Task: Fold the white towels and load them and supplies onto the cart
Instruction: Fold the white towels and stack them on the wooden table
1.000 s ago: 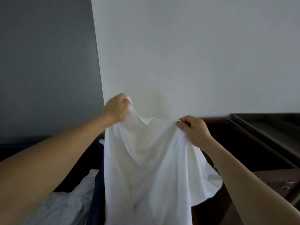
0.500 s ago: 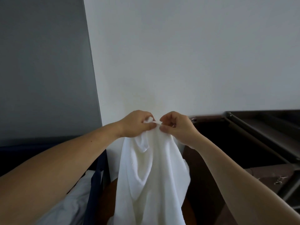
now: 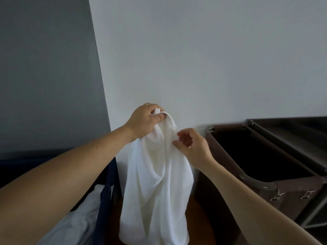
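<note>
White towel [image 3: 155, 174] hangs left of the cart [image 3: 292, 189], its bunched top clamped in the left grip [image 3: 146, 120], fingers curled tight round it. Right grip [image 3: 192, 145], between towel and cart, is loosely curled, fingertips [image 3: 176, 143] at the towel's edge; whether it pinches, I cannot tell.

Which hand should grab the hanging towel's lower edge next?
Right. The left hand grips the white towel by its gathered top, holding it up; the right hand is beside it, apparently free.
</note>
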